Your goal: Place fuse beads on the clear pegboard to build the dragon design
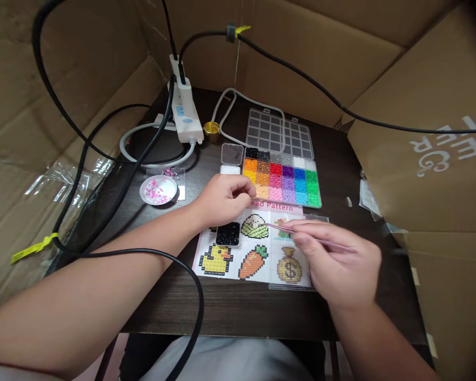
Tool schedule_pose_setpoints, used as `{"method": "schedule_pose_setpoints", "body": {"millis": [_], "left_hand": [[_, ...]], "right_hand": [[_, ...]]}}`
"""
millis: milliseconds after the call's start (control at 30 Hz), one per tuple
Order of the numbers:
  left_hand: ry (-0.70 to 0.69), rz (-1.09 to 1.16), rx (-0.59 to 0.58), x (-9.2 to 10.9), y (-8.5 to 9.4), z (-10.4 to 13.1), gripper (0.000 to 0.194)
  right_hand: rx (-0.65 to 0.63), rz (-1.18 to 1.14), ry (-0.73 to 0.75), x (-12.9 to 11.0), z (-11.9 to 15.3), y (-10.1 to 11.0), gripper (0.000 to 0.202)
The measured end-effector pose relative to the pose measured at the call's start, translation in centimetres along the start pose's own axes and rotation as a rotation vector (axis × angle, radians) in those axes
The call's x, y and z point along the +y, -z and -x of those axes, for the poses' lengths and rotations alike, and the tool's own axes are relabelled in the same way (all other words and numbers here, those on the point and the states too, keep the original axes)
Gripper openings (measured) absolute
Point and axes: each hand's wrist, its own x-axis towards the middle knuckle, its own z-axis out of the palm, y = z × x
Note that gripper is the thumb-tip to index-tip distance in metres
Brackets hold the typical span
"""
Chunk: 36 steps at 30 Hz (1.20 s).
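Observation:
My right hand point(337, 259) holds pink tweezers point(321, 241), their tip over the bead pattern sheet point(254, 275) near the green-and-white picture. My left hand point(228, 197) has its fingers curled together at the front left edge of the bead box point(280, 203); whatever they hold, if anything, is too small to make out. The open bead box shows many colours in compartments. Just below my left hand, a small box of black beads point(227, 234) stands on the sheet. A clear pegboard point(291, 286) lies over the sheet's right part, under my right hand.
A white dish of pink beads point(158, 190) sits at the left on another pegboard point(181, 177). Behind are a power strip point(187, 119), a gold cup point(211, 130) and a small white-bead box point(230, 170). Black cables point(198, 296) hang across my left arm. Cardboard walls point(301, 47) enclose the table.

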Motion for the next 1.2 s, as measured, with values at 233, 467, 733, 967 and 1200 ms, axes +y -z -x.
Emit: {"method": "schedule_pose_setpoints", "body": {"millis": [233, 467, 733, 967, 1200], "left_hand": [[0.03, -0.023, 0.005, 0.0, 0.1, 0.0, 0.017], [0.026, -0.041, 0.015, 0.0, 0.1, 0.0, 0.017], [0.065, -0.038, 0.008, 0.0, 0.3, -0.1, 0.016], [0.073, -0.039, 0.009, 0.1, 0.2, -0.1, 0.016], [0.063, -0.047, 0.008, -0.1, 0.2, -0.1, 0.017]], "right_hand": [[0.072, 0.007, -0.032, 2.9, -0.8, 6.2, 0.017], [0.004, -0.11, -0.073, 7.3, 0.0, 7.2, 0.013], [-0.137, -0.069, -0.109, 7.0, -0.7, 6.9, 0.016], [-0.203, -0.051, -0.093, 6.8, -1.1, 6.9, 0.018], [-0.251, -0.036, -0.101, 6.8, -1.2, 6.8, 0.011]]}}
